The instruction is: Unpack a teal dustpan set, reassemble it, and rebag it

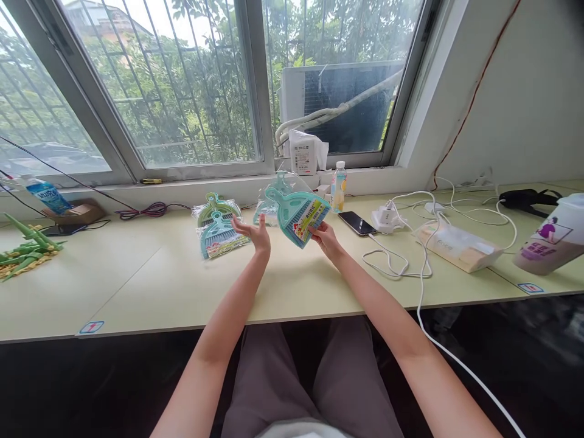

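Observation:
My right hand grips a teal dustpan and brush set by its wide lower edge, holding it tilted above the table with its handle up to the left. A yellow label covers part of the blue bristles. My left hand is raised with fingers spread, touching nothing that I can see. Just left of it lie two more sets in clear wrap, a blue one in front of a green one. Behind the held set is another wrapped teal set, partly hidden.
A bottle, a phone, a white power adapter and looping white cables stand right of my hands. Further right are a tissue pack and a large cup. A plant lies far left. Windows rise behind the table.

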Tool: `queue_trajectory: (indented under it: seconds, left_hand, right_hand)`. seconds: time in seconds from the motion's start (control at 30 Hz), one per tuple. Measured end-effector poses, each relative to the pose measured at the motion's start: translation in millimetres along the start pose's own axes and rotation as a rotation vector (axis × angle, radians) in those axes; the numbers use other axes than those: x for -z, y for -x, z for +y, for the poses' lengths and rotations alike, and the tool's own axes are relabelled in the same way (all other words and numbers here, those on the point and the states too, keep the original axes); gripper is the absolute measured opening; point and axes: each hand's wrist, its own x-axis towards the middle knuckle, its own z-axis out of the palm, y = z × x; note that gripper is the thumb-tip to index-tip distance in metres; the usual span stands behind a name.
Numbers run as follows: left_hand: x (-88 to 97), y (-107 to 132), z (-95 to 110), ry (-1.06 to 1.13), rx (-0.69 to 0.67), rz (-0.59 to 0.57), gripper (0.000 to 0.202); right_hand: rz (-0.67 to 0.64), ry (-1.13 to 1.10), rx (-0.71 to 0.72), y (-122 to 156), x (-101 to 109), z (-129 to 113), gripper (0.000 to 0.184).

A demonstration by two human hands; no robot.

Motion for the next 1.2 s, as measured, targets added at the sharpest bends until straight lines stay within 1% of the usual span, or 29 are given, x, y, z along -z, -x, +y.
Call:
queue_trajectory:
  seconds: [0.03,0.07,0.13,0.17,0.2,0.23,0.3,0.37,0.47,0.63,0.7,0.83,0.9,0.93,0.97,1.07,1.13,1.2]
  left_hand:
    - [-0.4,-5,-1,0.131,0.122,-0.102,0.084]
    - [-1.2,-9,-3,0.261,0.243,-0.248,0.080]
    - [-4.7,-9,-7,0.467,0.430,-0.545,0.065]
    - [-7.1,-6,-9,0.530,0.483,-0.645,0.057]
    - [-9.8,-2,-11,0.567,0.514,-0.699,0.052]
    - [-12.4,3,-13,0.585,0.529,-0.716,0.048]
    - [-16.7,13,-16,0.575,0.556,-0.717,0.047]
    - [-18.7,19,-17,0.533,0.579,-0.729,0.052]
    - [-17.5,20,-17,0.479,0.550,-0.706,0.061]
    - [-14.6,17,-14,0.393,0.450,-0.600,0.051]
    - [-15.1,18,-15,0.378,0.435,-0.531,0.051]
    - [-16.3,20,-17,0.323,0.428,-0.351,0.055]
    - [-16.1,20,-16,0.301,0.434,-0.321,0.055]
    - [-15.8,20,-16,0.327,0.438,-0.348,0.055]
    - [-15.6,20,-15,0.380,0.444,-0.404,0.054]
    - [-15.2,22,-11,0.566,0.453,-0.652,0.054]
    - [-15.4,24,-7,0.587,0.454,-0.768,0.061]
    - [-15.4,27,-4,0.550,0.454,-0.819,0.067]
  right_hand:
    - [-0.011,-0.013,0.003,0,0,-1,0.044]
    - [-0.021,-0.018,0.002,1,-1,-2,0.044]
    - [-0.027,-0.014,-0.005,2,-3,-1,0.045]
    - [-0.017,-0.011,-0.004,3,-5,0,0.045]
    - [0.001,-0.010,0.001,3,-7,2,0.045]
    - [0.028,-0.012,0.011,3,-10,3,0.044]
    - [0.100,-0.025,0.040,3,-13,7,0.044]
    - [0.163,-0.036,0.061,3,-15,11,0.043]
    - [0.187,-0.049,0.062,2,-16,13,0.044]
    - [0.134,-0.046,0.059,4,-20,11,0.044]
    - [0.118,-0.040,0.063,5,-22,11,0.044]
    - [0.086,-0.031,0.065,9,-28,11,0.043]
    - [0.085,-0.027,0.059,10,-30,11,0.043]
    - [0.093,-0.026,0.058,10,-30,11,0.043]
    - [0.104,-0.025,0.059,10,-30,11,0.043]
    - [0.145,-0.023,0.078,10,-29,9,0.042]
    - [0.167,-0.011,0.092,10,-28,8,0.042]
    - [0.175,0.009,0.105,9,-26,7,0.044]
